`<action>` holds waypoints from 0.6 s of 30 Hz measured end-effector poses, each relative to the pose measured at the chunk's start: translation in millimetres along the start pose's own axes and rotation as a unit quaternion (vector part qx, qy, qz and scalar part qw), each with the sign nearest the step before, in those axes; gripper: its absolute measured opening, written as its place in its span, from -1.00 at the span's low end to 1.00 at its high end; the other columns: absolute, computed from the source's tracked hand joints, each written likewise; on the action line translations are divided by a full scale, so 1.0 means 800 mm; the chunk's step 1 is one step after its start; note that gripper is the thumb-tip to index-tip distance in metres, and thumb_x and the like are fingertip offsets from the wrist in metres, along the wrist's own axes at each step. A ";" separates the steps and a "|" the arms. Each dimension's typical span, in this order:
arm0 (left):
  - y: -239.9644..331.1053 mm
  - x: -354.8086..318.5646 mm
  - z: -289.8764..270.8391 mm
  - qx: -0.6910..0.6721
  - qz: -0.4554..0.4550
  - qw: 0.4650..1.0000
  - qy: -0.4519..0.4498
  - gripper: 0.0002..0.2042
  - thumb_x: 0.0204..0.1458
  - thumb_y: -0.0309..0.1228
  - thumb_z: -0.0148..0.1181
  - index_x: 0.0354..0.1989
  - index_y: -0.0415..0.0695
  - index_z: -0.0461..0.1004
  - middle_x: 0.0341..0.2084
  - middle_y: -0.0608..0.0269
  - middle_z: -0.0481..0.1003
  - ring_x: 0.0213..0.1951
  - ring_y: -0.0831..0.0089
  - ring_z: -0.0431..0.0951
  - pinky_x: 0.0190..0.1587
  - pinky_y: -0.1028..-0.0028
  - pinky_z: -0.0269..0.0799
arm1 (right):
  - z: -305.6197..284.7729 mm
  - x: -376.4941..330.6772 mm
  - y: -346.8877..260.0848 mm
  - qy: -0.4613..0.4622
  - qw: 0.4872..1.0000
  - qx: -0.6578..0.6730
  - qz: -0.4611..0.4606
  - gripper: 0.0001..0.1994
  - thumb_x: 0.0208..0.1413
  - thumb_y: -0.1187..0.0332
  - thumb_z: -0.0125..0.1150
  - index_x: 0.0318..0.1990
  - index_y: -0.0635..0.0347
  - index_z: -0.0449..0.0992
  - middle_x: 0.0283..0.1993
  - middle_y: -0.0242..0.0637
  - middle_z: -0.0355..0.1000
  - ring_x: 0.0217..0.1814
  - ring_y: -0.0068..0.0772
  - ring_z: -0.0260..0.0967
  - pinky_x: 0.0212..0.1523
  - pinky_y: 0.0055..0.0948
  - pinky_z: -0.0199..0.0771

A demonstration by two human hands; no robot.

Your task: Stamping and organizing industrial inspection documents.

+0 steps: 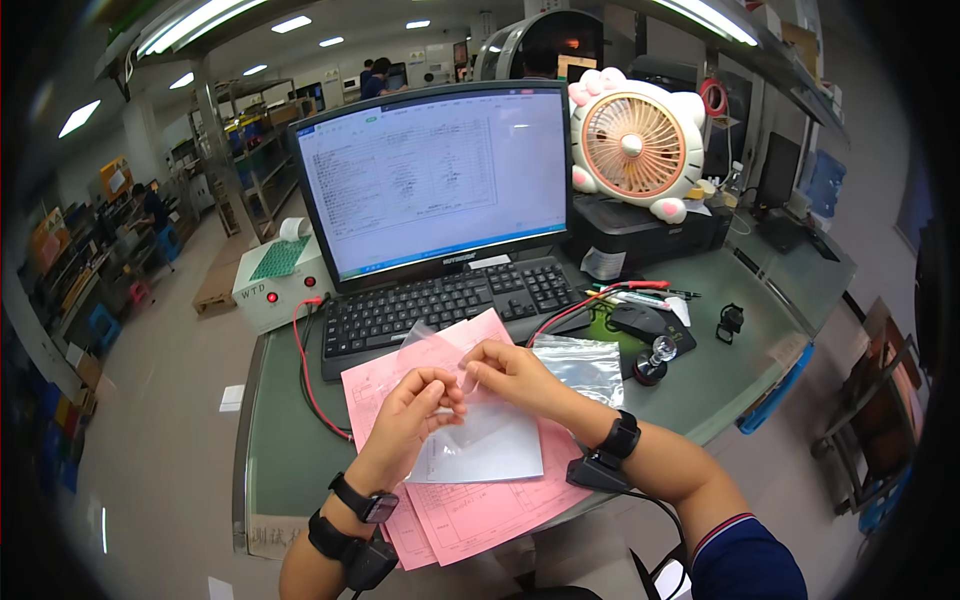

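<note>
The left hand [408,408] and right hand [515,378] each appear to have a pinching grip on 1 clear plastic bag [427,345], held just above a white sheet [490,462] that lies over pink forms [520,505] on the desk [283,440]. The bag looks thin and probably slick, so a loose pinch could let it slip onto the paper; drawing the 2 hands apart too hard might stretch or tear it. The forms seem to overhang the near edge, and could slide if brushed
</note>
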State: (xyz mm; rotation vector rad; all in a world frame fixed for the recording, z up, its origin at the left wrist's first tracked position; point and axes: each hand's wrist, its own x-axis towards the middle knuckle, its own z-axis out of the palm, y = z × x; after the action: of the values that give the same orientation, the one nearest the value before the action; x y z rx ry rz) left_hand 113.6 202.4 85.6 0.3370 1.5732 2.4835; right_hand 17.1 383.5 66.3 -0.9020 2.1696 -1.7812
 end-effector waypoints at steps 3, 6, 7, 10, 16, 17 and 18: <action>-0.016 0.010 -0.008 0.109 0.012 0.988 0.112 -0.80 0.33 -0.26 -0.03 -0.10 -0.14 0.38 -0.32 0.30 0.47 -0.25 0.55 0.49 -0.11 0.49 0.42 | -0.007 -0.008 -0.002 -0.094 0.994 0.024 -0.044 -0.76 0.33 0.21 0.06 -0.10 0.20 0.51 -0.25 -0.43 0.48 -0.25 -0.63 0.42 -0.24 -0.57 0.41; -0.019 0.007 -0.011 0.113 0.028 0.989 0.091 -0.81 0.33 -0.25 -0.03 -0.17 -0.12 0.37 -0.37 0.37 0.44 -0.30 0.61 0.43 -0.12 0.53 0.38 | -0.004 -0.009 -0.009 -0.125 0.980 0.152 0.012 -0.80 0.26 0.20 0.19 -0.16 0.13 0.51 -0.26 -0.49 0.44 -0.23 -0.69 0.36 -0.18 -0.59 0.37; -0.020 0.007 -0.009 0.109 0.019 0.991 0.080 -0.82 0.34 -0.25 -0.04 -0.20 -0.09 0.35 -0.35 0.38 0.42 -0.30 0.60 0.41 -0.12 0.52 0.37 | -0.002 -0.010 -0.004 -0.125 0.980 0.154 0.013 -0.80 0.26 0.20 0.19 -0.16 0.13 0.51 -0.26 -0.49 0.44 -0.23 -0.69 0.36 -0.18 -0.59 0.37; -0.026 0.007 -0.008 0.121 0.009 0.990 0.073 -0.82 0.34 -0.24 -0.04 -0.24 -0.06 0.33 -0.34 0.42 0.39 -0.29 0.62 0.37 -0.12 0.53 0.35 | 0.003 -0.012 0.005 -0.120 0.986 0.106 -0.037 -0.79 0.24 0.19 0.22 -0.20 0.14 0.49 -0.27 -0.49 0.44 -0.24 -0.68 0.34 -0.19 -0.59 0.36; -0.026 0.006 -0.003 0.140 0.022 0.986 0.085 -0.79 0.32 -0.20 0.00 -0.25 -0.06 0.36 -0.41 0.45 0.38 -0.33 0.67 0.36 -0.16 0.58 0.33 | 0.004 -0.014 0.000 -0.114 0.986 0.120 -0.030 -0.79 0.23 0.20 0.25 -0.23 0.14 0.48 -0.29 -0.50 0.41 -0.23 -0.69 0.31 -0.17 -0.59 0.35; -0.027 0.006 -0.003 0.130 0.030 0.987 0.093 -0.76 0.32 -0.18 0.02 -0.26 -0.10 0.39 -0.47 0.41 0.40 -0.37 0.65 0.40 -0.19 0.60 0.33 | 0.002 -0.015 -0.004 -0.125 0.984 0.128 -0.016 -0.81 0.25 0.23 0.23 -0.21 0.15 0.46 -0.25 -0.51 0.40 -0.17 -0.70 0.31 -0.10 -0.58 0.34; -0.028 0.005 -0.003 0.130 0.030 0.987 0.093 -0.76 0.32 -0.18 0.02 -0.26 -0.10 0.39 -0.47 0.41 0.40 -0.37 0.65 0.40 -0.19 0.60 0.33 | 0.000 -0.016 -0.007 -0.137 0.981 0.137 -0.003 -0.83 0.27 0.26 0.20 -0.19 0.16 0.45 -0.20 -0.53 0.39 -0.11 -0.71 0.31 -0.03 -0.57 0.34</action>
State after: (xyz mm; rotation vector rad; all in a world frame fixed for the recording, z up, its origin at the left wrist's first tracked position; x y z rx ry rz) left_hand 109.4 210.8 65.0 0.1958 1.9977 2.4148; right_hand 29.3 389.9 68.5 -1.0163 1.7072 -1.7809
